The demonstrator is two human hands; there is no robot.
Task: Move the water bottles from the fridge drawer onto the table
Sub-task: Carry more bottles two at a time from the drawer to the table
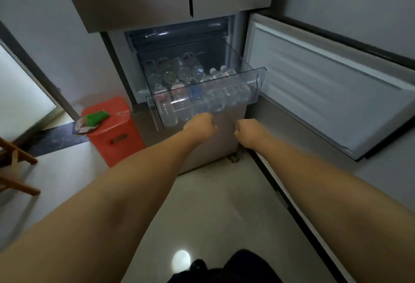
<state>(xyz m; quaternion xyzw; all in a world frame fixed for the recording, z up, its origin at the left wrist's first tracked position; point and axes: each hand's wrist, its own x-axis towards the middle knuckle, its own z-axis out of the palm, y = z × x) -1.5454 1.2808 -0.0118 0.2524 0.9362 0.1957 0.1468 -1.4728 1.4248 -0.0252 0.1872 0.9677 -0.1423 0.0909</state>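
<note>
The clear fridge drawer (203,94) is seen pulled out of the lower compartment, with the freezer door (332,94) swung open to the right. The water bottles (190,85) are packed inside it, some standing at the back, others lying against the front wall. Both arms are stretched toward the drawer front. The left hand (200,125) is curled into a fist just below the front wall, and the right hand (247,130) is curled likewise a little lower and to the right, apart from the drawer. Nothing is seen held in either, though the fingers are turned away and it cannot be told whether the left ones touch the plastic.

The step in hand is judged to be the first reach for a bottle. It would be done well if the hands were lifted over the front rim, opened, and closed round the nearest bottles at mid-body, since chilled plastic is likely to be slippery.

No table is in view. A red stool (112,130) is seen at the left. The bottle count is blurred, and the drawer's floor is hidden.
</note>
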